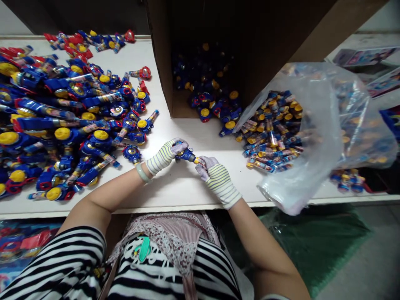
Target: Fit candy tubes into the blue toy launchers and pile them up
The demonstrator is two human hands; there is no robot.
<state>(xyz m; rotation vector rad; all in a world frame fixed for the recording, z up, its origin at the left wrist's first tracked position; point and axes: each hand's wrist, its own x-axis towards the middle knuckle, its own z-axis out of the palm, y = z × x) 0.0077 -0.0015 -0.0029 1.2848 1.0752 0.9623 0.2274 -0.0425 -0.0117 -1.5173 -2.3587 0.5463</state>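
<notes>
Both my hands wear striped gloves and meet over the white table near its front edge. My left hand (pixel 166 156) is closed around the body of a blue toy (pixel 186 155). At the toy's other end, my right hand (pixel 218 179) pinches a small tube (pixel 198 162) with a yellow part, which lines up with the toy's tip. The glove fingers hide part of the tube. A large pile of blue toys with yellow discs (pixel 101 135) lies to the left. To the right, many small printed tubes (pixel 273 138) spill from a clear plastic bag (pixel 321 146).
An open cardboard box (pixel 161 62) holding more blue toys stands behind my hands. Red toys (pixel 129 36) lie at the back left. Several tubes (pixel 347 180) and a dark object (pixel 376 180) sit at the right. A green sheet (pixel 325 246) is below the table's edge.
</notes>
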